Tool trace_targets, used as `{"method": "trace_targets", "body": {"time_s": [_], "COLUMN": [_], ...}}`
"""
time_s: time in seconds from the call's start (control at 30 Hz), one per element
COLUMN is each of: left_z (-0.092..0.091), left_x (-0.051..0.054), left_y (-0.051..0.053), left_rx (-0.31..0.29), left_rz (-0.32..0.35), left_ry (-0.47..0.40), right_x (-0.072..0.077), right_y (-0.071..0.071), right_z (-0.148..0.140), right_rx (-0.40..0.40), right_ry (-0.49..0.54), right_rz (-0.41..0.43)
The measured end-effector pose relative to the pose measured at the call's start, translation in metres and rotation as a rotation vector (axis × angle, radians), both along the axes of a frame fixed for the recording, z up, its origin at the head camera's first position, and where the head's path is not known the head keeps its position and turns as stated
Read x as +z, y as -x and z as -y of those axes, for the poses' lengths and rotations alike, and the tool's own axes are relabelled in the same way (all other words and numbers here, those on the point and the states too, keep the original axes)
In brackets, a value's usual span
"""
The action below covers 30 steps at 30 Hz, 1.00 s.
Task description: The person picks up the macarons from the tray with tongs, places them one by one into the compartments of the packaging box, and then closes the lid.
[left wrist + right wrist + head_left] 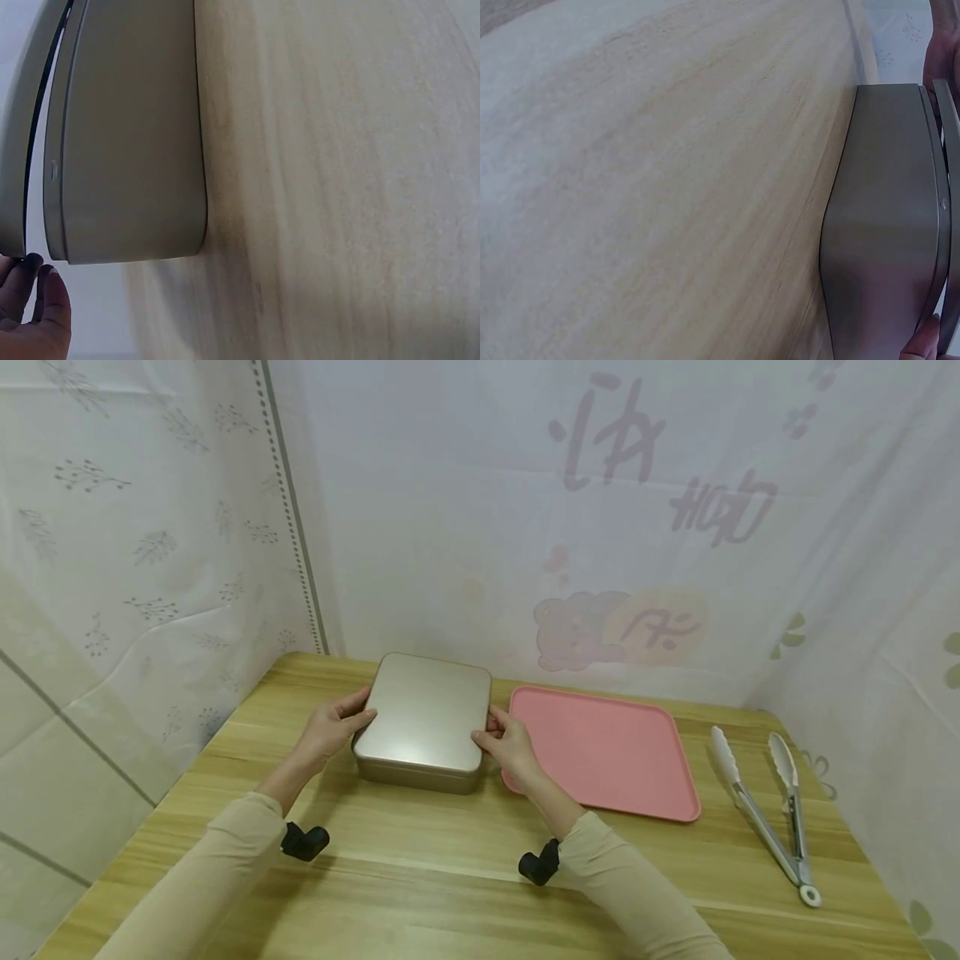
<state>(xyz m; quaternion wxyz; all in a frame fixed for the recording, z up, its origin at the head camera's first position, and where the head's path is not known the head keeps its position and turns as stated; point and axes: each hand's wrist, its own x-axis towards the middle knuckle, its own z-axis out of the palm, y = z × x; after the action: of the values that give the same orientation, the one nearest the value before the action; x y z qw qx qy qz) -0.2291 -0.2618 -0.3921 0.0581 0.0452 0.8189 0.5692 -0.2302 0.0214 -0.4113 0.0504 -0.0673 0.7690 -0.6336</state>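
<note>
A square, pale gold metal tin [416, 777] stands on the wooden table with its flat lid [431, 710] over it. Both wrist views show a thin gap between the lid [13, 165] and the tin's body [131, 142]. My left hand [326, 732] pinches the lid's left edge, thumb on top and fingers below the rim. At the opposite edge, my right hand [512, 749] holds the lid the same way. In the right wrist view the lid [954, 172] also stands off the body [881, 210]. The inside of the tin is hidden.
A pink tray [600, 752] lies just right of the tin, partly behind my right hand. Farther right, metal tongs [772, 835] with pale tips lie spread on the table [420, 893]. Patterned curtains [450, 510] hang behind and at both sides.
</note>
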Motion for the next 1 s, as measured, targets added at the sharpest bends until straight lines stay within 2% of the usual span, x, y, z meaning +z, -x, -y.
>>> {"method": "trace_targets", "body": {"time_s": [0.37,0.67,0.8,1.0], "left_z": [-0.001,-0.004,-0.006,-0.008], "left_x": [-0.005,-0.009,-0.010,-0.010], "left_y": [0.001,0.003,0.003,0.003], "left_rx": [0.000,0.025,0.042,0.044], "left_rz": [0.000,0.006,0.009,-0.004], "left_ry": [-0.027,-0.015,-0.013,-0.010], "right_x": [-0.003,0.025,0.027,0.024], "right_y": [0.001,-0.018,-0.022,-0.021], "right_z": [0.004,0.006,0.005,0.004], "right_rx": [-0.015,-0.004,0.003,0.003], "right_ry": [0.042,-0.018,-0.017,-0.013], "right_rz": [0.015,-0.019,-0.033,-0.037]}}
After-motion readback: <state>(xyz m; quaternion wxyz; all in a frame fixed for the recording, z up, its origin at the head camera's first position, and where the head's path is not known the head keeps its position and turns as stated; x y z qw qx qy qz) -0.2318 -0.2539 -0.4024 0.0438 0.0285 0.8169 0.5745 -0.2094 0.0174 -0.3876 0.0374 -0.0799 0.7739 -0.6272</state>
